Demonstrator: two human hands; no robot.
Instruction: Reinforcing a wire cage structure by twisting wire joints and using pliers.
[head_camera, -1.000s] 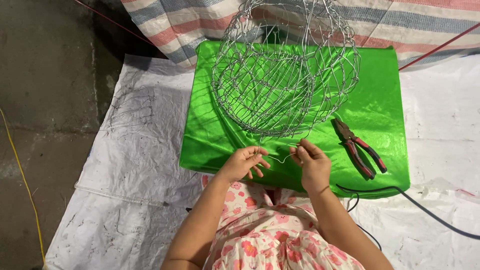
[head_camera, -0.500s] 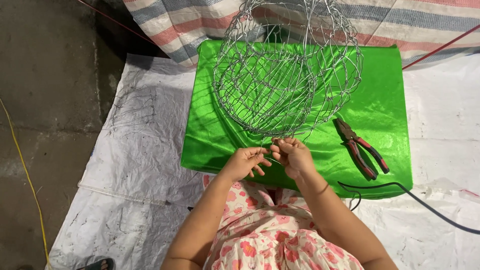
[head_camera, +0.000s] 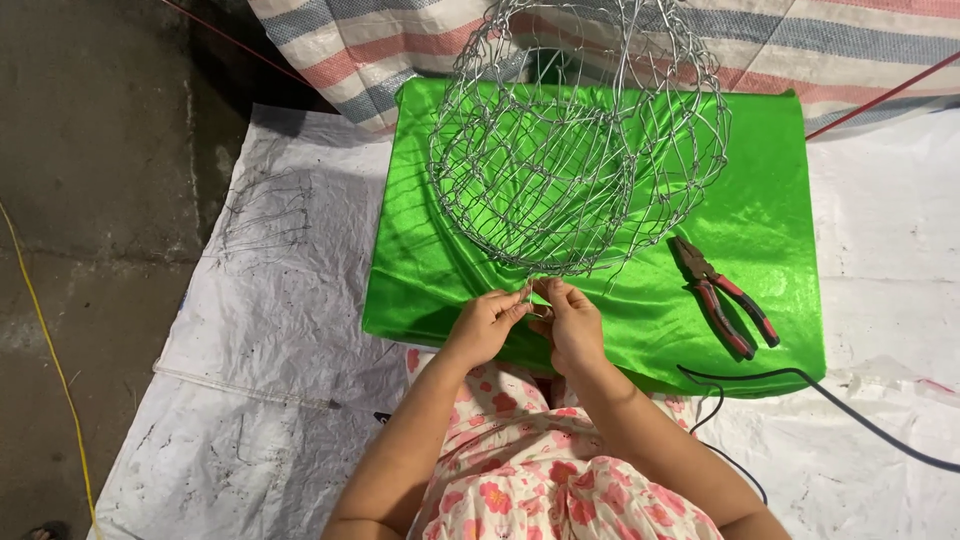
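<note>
Both hands meet at the near rim of the wire basket (head_camera: 575, 150): the left hand (head_camera: 485, 325) and right hand (head_camera: 572, 322) have fingers pinched together on a thin wire end (head_camera: 533, 296) between them. The basket sits just beyond the fingers on green cloth (head_camera: 770, 200); pliers (head_camera: 722, 295) lie right of them.

Basket: round cage of thin bare silver wire (head_camera: 575, 150), metallic, faintly shiny, open mesh.
Cloth: bright green satin-like sheet (head_camera: 770, 200), glossy, smooth, softly creased.
Pliers: dark metal jaws, red and black plastic-looking grips (head_camera: 725, 297), right of basket.
Ground sheet: white woven plastic tarp (head_camera: 270, 330), matt, scuffed, wrinkled.
Far cover: red, grey and white striped woven tarp (head_camera: 380, 40).
Floor: grey concrete (head_camera: 90, 150), rough, matt, left.
Dress: pink floral cotton-like fabric (head_camera: 520, 470), matt.
</note>
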